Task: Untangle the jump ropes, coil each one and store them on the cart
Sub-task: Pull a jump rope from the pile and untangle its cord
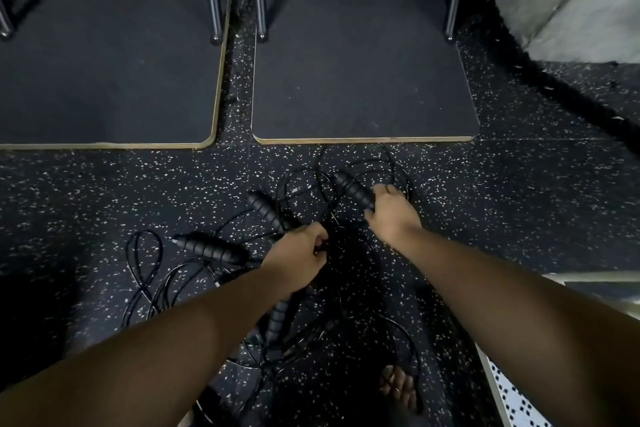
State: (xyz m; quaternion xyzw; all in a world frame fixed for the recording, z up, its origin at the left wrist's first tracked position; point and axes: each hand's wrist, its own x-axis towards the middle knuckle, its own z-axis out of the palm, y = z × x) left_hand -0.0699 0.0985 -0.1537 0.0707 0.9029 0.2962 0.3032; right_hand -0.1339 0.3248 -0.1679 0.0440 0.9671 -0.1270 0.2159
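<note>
Several black jump ropes lie tangled on the speckled floor, their thin cords (363, 166) looping between my arms. My left hand (298, 253) grips one ribbed black handle (266, 211) that points up and left. My right hand (391, 211) grips another ribbed handle (349, 187) near the cord loops. A third handle (207, 248) lies loose on the floor to the left, beside a cord loop (145, 253). A fourth handle (277, 317) shows below my left forearm. No cart is plainly in view.
Two dark platform boards with pale edges (363, 140) (104, 146) lie ahead, metal legs (216, 10) standing on them. A thick black battle rope (554, 87) runs along a pale wall at right. My sandalled foot (398, 388) stands near a perforated white panel (512, 399).
</note>
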